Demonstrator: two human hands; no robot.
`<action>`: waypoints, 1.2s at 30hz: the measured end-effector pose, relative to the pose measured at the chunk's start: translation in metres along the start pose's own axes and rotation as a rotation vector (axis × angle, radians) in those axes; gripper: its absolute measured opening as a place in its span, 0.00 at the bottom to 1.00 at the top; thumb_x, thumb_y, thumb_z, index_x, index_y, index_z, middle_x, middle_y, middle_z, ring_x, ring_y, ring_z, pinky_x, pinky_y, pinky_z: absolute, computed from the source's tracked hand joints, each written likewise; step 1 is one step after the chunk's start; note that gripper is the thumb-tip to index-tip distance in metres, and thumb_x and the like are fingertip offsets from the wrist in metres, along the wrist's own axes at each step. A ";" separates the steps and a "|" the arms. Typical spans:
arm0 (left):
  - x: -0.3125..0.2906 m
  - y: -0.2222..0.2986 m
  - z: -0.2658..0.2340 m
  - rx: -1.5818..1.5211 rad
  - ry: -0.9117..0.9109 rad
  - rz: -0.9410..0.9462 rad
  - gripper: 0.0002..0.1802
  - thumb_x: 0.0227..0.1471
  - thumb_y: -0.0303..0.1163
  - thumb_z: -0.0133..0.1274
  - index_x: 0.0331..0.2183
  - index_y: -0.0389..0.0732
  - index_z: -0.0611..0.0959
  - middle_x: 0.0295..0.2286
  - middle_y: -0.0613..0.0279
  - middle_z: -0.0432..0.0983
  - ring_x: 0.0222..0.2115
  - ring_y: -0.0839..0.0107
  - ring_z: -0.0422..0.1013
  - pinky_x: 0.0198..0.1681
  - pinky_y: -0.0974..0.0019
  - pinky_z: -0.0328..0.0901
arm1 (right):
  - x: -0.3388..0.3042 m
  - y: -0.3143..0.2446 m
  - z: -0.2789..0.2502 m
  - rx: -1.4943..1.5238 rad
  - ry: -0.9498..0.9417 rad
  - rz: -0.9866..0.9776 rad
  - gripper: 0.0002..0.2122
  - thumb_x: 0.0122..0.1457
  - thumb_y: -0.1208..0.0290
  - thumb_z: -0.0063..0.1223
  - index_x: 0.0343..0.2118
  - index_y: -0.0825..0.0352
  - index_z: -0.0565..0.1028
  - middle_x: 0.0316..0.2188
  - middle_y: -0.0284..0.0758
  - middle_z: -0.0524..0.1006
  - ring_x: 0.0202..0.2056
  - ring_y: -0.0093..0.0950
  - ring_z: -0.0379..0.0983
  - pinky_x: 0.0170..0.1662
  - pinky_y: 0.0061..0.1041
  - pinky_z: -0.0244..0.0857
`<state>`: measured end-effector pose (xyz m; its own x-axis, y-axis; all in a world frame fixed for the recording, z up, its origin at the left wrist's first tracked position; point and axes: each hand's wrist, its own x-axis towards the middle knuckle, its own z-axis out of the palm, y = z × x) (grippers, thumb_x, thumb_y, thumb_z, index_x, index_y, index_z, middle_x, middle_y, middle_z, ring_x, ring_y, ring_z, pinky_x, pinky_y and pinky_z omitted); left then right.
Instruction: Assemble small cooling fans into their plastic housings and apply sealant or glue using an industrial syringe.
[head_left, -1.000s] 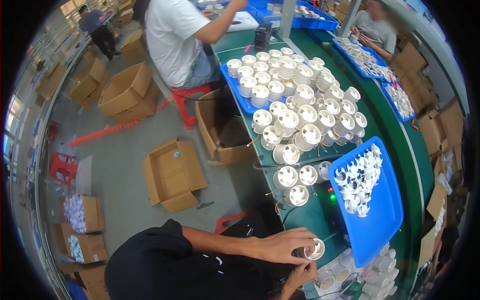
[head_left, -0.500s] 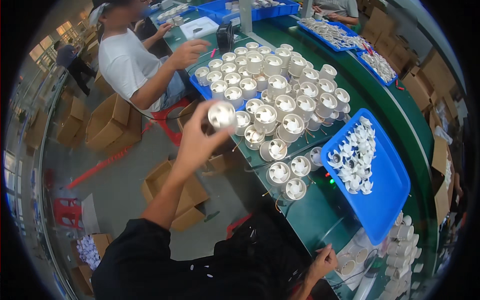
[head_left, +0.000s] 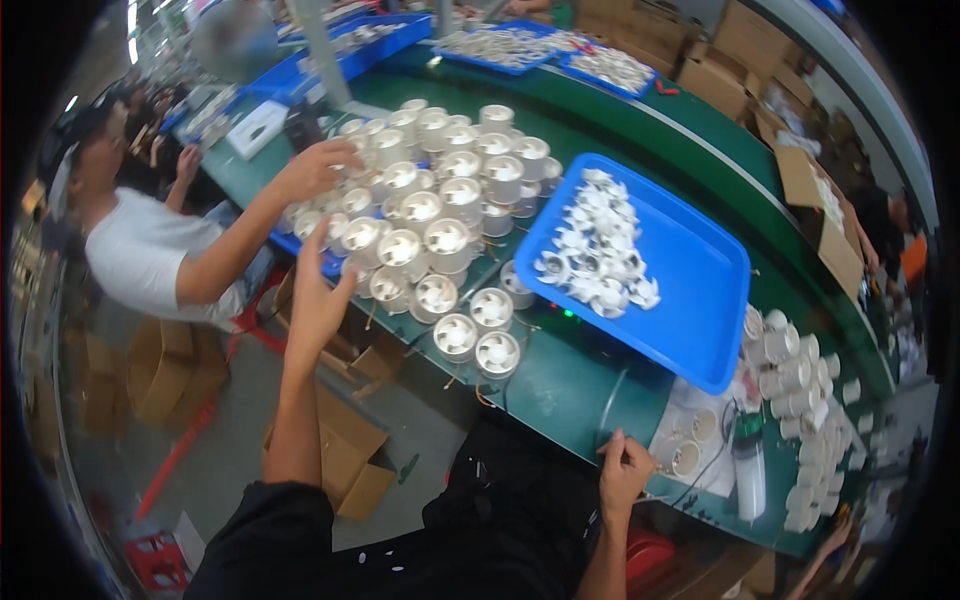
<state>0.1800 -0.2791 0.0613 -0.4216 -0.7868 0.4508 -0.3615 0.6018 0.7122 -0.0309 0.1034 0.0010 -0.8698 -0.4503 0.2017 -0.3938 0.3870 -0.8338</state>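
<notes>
My left hand [head_left: 322, 300] reaches to the near left edge of a large group of white fan housings [head_left: 420, 208], several of them stacked. Its thumb and fingers are spread, with nothing visible between them, beside a blue tray [head_left: 332, 264] under the housings. My right hand [head_left: 625, 468] rests at the bench's near edge with its fingers curled in. Whatever it may hold is hidden. Close by it, two empty white rings [head_left: 686, 458] sit on a pale sheet.
A blue tray [head_left: 690, 290] bears a heap of white fan blades [head_left: 600, 250]. White cylinders [head_left: 795, 375] are piled at the right beside a green-and-white bottle-shaped tool [head_left: 749, 470]. A co-worker's hand [head_left: 318, 170] is over the housings at the left. Cardboard boxes [head_left: 340, 450] stand on the floor.
My left hand has let go of the fan housing it held up and now sits open beside the group. The whole view has turned to the right. The right hand stays at the bench edge.
</notes>
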 end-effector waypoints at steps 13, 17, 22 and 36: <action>-0.163 0.166 0.139 -0.672 -0.396 0.389 0.06 0.51 0.23 0.50 0.33 0.37 0.81 0.35 0.57 0.76 0.39 0.57 0.71 0.46 0.58 0.64 | 0.004 0.002 0.000 0.166 -0.112 0.088 0.16 0.61 0.70 0.54 0.17 0.73 0.74 0.11 0.33 0.65 0.16 0.17 0.57 0.20 0.23 0.49; -0.170 0.180 0.179 -0.746 -0.431 0.499 0.06 0.53 0.26 0.51 0.25 0.38 0.78 0.28 0.57 0.72 0.33 0.57 0.68 0.38 0.59 0.63 | 0.004 0.007 -0.009 0.254 -0.035 0.136 0.19 0.62 0.69 0.53 0.16 0.72 0.68 0.12 0.28 0.63 0.18 0.15 0.54 0.21 0.23 0.48; -0.178 0.177 0.202 -0.687 -0.492 0.330 0.14 0.54 0.30 0.51 0.20 0.35 0.71 0.18 0.54 0.63 0.21 0.59 0.62 0.24 0.59 0.57 | 0.012 0.006 -0.004 0.264 -0.039 0.114 0.18 0.62 0.69 0.53 0.18 0.73 0.68 0.11 0.31 0.62 0.18 0.16 0.54 0.20 0.25 0.49; -0.173 0.175 0.210 -0.728 -0.689 -0.174 0.19 0.63 0.33 0.45 0.21 0.34 0.71 0.16 0.69 0.64 0.20 0.83 0.58 0.21 0.73 0.54 | -0.017 -0.029 -0.035 0.208 0.134 0.036 0.08 0.58 0.71 0.56 0.28 0.71 0.75 0.15 0.41 0.70 0.15 0.28 0.63 0.20 0.29 0.58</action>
<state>0.0153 -0.0085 -0.0046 -0.8819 -0.4668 0.0658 0.0342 0.0759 0.9965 -0.0153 0.1283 0.0394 -0.9192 -0.3233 0.2246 -0.3040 0.2203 -0.9269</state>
